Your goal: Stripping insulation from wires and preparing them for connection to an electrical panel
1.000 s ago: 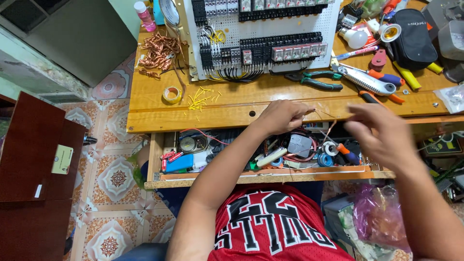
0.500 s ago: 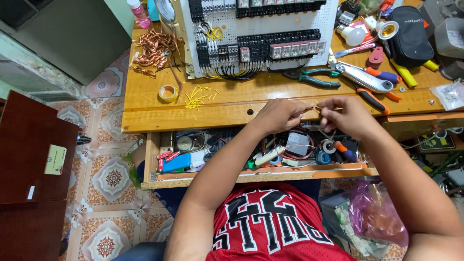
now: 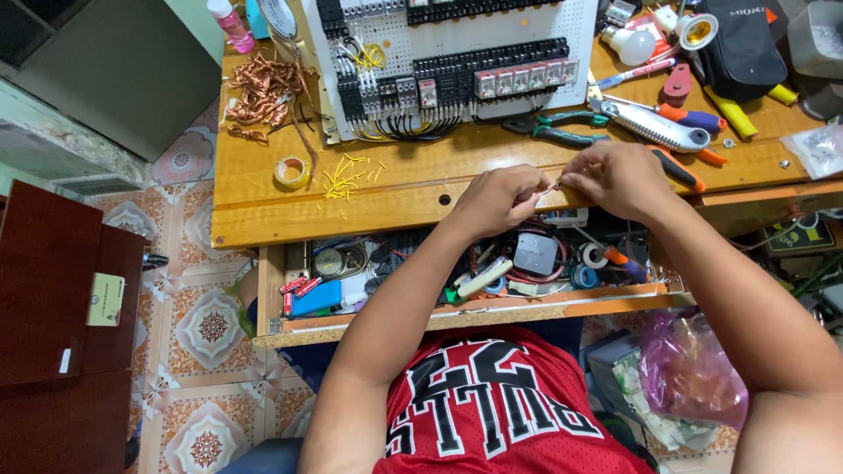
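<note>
Wire, a thin short pale strand (image 3: 551, 187), now sits pinched between our two hands at the front edge of the wooden worktop (image 3: 263, 219), above the open drawer (image 3: 457, 314). A second ago the right hand (image 3: 619, 178) hovered apart; it has closed in on the left hand (image 3: 500, 197), both grasping the strand's ends.

Thin wire piece at the desk's front edge

You pinch a small, thin wire piece (image 3: 553, 186) between the fingertips of your left hand (image 3: 499, 198) and your right hand (image 3: 619, 178). It lies almost level, just above the wooden desk edge and over the open drawer. It is too small to tell its colour.
</note>
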